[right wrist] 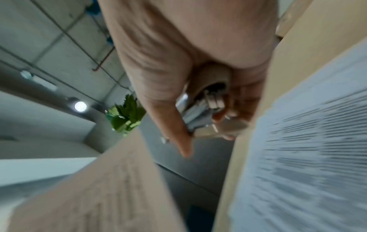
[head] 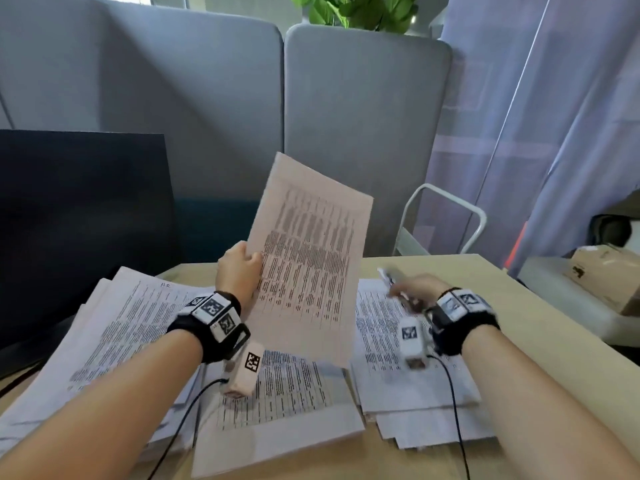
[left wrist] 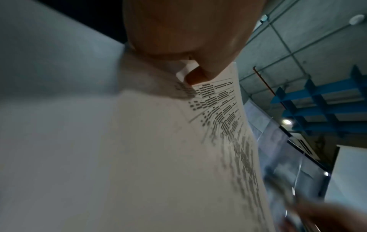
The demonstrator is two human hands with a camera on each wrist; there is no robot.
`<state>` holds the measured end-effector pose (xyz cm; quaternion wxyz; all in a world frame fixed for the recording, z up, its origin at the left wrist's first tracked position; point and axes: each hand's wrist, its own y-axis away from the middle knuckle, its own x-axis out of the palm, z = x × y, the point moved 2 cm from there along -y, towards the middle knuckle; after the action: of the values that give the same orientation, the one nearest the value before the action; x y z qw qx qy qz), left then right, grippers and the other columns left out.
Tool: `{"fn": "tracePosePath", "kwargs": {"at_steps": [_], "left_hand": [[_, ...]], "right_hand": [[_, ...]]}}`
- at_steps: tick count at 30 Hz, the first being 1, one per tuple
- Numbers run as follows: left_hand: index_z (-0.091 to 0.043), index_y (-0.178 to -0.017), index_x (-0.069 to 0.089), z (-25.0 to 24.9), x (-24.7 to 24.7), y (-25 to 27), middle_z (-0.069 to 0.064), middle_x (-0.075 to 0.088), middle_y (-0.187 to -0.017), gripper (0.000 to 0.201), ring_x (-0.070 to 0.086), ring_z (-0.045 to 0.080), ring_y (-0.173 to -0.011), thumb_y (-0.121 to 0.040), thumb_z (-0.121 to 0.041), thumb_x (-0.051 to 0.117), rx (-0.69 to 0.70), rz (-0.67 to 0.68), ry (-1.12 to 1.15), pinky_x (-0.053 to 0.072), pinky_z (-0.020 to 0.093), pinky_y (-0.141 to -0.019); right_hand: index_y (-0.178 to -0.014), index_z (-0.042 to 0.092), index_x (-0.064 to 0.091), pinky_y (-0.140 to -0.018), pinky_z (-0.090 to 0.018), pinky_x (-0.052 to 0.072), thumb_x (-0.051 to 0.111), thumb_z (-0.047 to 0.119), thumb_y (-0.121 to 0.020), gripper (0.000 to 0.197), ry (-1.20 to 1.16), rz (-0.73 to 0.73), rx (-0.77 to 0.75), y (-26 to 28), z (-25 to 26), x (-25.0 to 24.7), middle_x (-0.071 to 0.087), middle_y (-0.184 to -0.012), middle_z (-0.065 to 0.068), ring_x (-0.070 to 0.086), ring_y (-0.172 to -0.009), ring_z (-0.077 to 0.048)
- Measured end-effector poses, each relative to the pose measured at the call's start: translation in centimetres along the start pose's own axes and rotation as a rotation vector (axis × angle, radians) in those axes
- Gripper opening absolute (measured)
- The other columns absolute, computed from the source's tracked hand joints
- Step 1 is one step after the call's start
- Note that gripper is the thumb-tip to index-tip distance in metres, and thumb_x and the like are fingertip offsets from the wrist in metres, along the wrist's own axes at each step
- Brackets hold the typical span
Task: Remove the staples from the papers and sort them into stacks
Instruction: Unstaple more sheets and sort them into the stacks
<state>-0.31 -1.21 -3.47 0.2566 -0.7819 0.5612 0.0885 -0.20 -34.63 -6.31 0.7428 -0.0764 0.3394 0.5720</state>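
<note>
My left hand [head: 239,268] pinches the left edge of a printed sheet [head: 308,261] and holds it raised, tilted above the table. In the left wrist view the thumb [left wrist: 198,47] presses on that sheet [left wrist: 158,157] near its corner. My right hand [head: 412,289] hovers low over the right paper stack [head: 398,341] and grips a metal staple remover [right wrist: 196,116], blurred by motion; its tip [head: 386,273] pokes out toward the raised sheet. A left stack [head: 114,337] and a middle stack [head: 287,400] lie on the table.
The light wooden table [head: 540,358] has a dark monitor [head: 83,216] at its back left and grey partitions [head: 363,116] behind. A white metal frame [head: 446,220] and a cardboard box [head: 606,271] stand at the right. Sensor cables [head: 453,410] trail from both wrists across the papers.
</note>
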Motion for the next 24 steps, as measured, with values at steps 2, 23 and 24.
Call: {"fn": "tracePosePath", "kwargs": {"at_steps": [2,23,24], "left_hand": [[-0.002,-0.087,0.056,-0.8,0.4,0.2,0.004,0.063,-0.078,0.018,0.060,0.022,-0.073,-0.092,-0.015,0.046,0.036,0.033,-0.041,0.050,0.035,-0.066],[-0.009,-0.081,0.046,-8.9,3.4,5.0,0.000,0.066,-0.088,0.016,0.065,0.024,-0.069,-0.095,-0.018,0.045,0.358,0.171,-0.112,0.058,0.044,-0.064],[-0.012,-0.079,0.045,-9.0,3.6,5.4,-0.001,0.067,-0.090,0.017,0.065,0.022,-0.069,-0.095,-0.018,0.045,0.371,0.175,-0.108,0.058,0.044,-0.064]], "right_hand": [[-0.103,0.004,0.058,-0.054,-0.028,0.044,0.081,0.011,-0.071,0.040,-0.434,-0.212,-0.165,0.4,2.8,-1.9,0.059,-0.073,-0.005,0.054,-0.060,-0.019],[-0.056,0.018,0.059,-0.066,-0.040,0.059,0.060,0.056,-0.086,0.049,-0.789,-0.553,-0.590,8.2,19.7,-6.2,0.058,-0.042,0.005,0.066,-0.053,-0.024],[-0.056,0.017,0.058,-0.065,-0.041,0.058,0.060,0.057,-0.085,0.050,-0.790,-0.564,-0.597,8.1,19.7,-6.5,0.057,-0.044,0.005,0.064,-0.051,-0.024]]}}
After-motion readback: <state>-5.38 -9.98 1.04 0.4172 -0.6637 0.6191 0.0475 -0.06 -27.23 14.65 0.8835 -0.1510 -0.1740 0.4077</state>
